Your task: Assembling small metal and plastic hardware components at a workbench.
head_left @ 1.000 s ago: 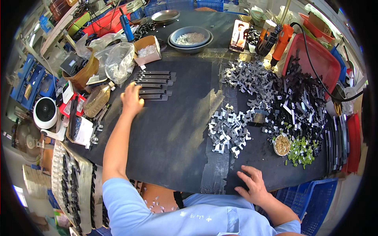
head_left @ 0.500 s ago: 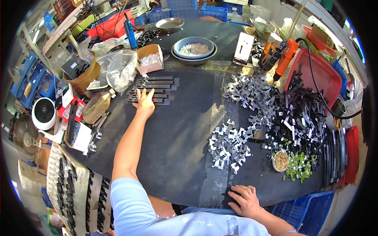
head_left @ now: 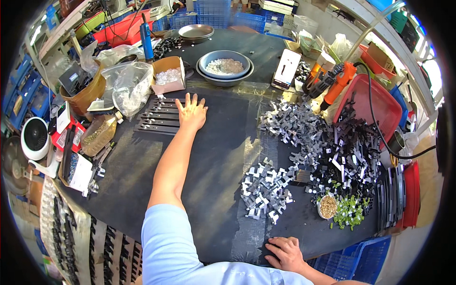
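Observation:
My left hand [head_left: 192,114] lies with spread fingers over the right ends of a row of dark flat strips [head_left: 159,117]. Small pale pieces sit on several strips, toward their left ends. The palm hides part of the strip ends. At the table's near edge rests my right hand [head_left: 286,254], fingers loosely apart and holding nothing. Beyond the strips stand an open cardboard box of clear small pieces [head_left: 168,76] and a blue bowl [head_left: 204,61] of whitish pieces, nested in a darker pan.
Heaps of grey metal clips [head_left: 266,190] and black parts [head_left: 351,152] spread across the right side. Near them are green pieces [head_left: 351,212] and a small cup [head_left: 327,207]. An orange power tool [head_left: 339,85] and red tub [head_left: 373,102] stand behind. A white fan [head_left: 35,137] is at left.
My left hand has moved right, from the middle of the strips to their right ends, and the strips now sit more evenly aligned. My right hand stays at the table edge. The view has shifted slightly.

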The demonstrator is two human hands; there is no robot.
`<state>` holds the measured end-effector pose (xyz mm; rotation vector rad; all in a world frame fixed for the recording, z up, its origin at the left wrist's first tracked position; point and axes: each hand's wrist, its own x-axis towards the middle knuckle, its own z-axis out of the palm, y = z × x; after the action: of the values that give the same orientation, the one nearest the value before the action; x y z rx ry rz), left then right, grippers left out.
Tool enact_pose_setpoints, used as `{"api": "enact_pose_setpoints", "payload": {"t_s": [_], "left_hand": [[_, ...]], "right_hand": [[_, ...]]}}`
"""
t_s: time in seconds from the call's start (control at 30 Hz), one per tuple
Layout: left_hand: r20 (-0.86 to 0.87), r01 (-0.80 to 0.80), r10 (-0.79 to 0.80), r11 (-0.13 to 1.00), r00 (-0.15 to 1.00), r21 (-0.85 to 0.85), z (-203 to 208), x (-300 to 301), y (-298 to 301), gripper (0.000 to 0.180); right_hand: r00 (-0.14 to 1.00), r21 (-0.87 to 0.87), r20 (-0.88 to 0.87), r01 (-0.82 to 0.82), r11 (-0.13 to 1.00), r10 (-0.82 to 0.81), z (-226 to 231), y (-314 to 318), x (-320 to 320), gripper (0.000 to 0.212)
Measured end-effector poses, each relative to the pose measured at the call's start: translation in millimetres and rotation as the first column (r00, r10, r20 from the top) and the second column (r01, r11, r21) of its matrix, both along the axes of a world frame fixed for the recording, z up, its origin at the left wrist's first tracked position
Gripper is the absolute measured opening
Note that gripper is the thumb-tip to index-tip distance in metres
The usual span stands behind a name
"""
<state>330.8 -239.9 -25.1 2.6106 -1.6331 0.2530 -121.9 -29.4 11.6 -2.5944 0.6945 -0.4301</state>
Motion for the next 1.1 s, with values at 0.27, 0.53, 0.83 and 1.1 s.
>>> {"api": "enact_pose_setpoints", "payload": {"t_s": [0.27, 0.53, 0.83, 1.1], "left_hand": [[0.007, 0.012, -0.012, 1.000, 1.000, 0.020, -8.8, 17.1, 0.5, 0.047], [-0.083, -0.088, 0.083, 0.994, 0.993, -0.057, 27.3, 4.9, 38.5, 0.059], [-0.313, -0.273, 0.278, 0.960, 0.908, 0.062, 18.4, 10.5, 105.5, 0.072], [-0.293, -0.233, 0.243, 0.970, 0.925, 0.071, 18.7, 14.6, 97.0, 0.072]], "right_hand": [[0.998, -0.017, -0.038, 0.039, 0.999, -0.040, 4.5, 2.7, 1.5, 0.034], [0.998, -0.007, -0.043, 0.052, 0.999, -0.052, 10.2, 4.1, 4.9, 0.032], [0.999, -0.022, -0.012, 0.040, 0.999, -0.040, 4.6, 5.0, -1.0, 0.032], [0.999, -0.064, 0.004, 0.040, 0.997, -0.040, 4.1, 7.7, -1.9, 0.032]]}}
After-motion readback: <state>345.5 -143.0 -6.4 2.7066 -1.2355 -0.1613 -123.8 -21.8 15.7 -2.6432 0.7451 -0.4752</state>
